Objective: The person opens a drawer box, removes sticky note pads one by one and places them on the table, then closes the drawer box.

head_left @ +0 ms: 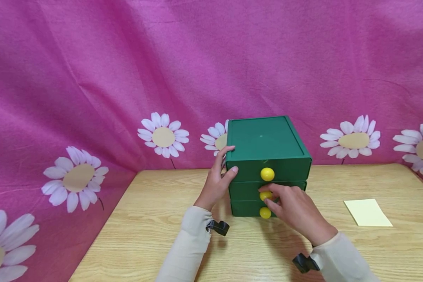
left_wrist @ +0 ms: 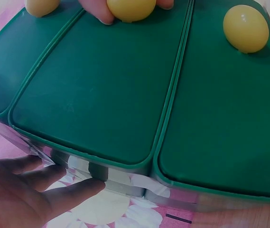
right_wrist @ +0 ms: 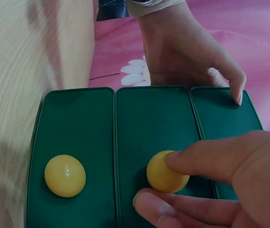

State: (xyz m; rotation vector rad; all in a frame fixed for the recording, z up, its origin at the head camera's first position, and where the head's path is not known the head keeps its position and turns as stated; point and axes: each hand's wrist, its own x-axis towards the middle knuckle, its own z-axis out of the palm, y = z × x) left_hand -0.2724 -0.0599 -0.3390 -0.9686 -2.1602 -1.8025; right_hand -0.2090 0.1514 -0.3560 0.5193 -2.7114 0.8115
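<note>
A green cabinet of three drawers (head_left: 268, 137) stands on the table, each drawer front bearing a round yellow knob; all the drawers look closed. My left hand (head_left: 215, 186) holds the cabinet's left front corner, its thumb bent onto the top drawer's front. Along the side wall lie the other fingers (left_wrist: 73, 194), spread and fairly straight. My right hand (head_left: 296, 207) pinches the middle drawer's knob (right_wrist: 165, 173) between thumb and fingers. Above it is the top knob (head_left: 267, 174), below it the bottom knob (head_left: 265, 212), and neither is touched.
A pad of pale yellow paper (head_left: 368, 212) lies on the wooden table (head_left: 155, 219), right of the cabinet. Behind the table hangs a pink cloth (head_left: 197, 70) with big white daisies, close to the cabinet's back. Black wrist cameras sit on both sleeves.
</note>
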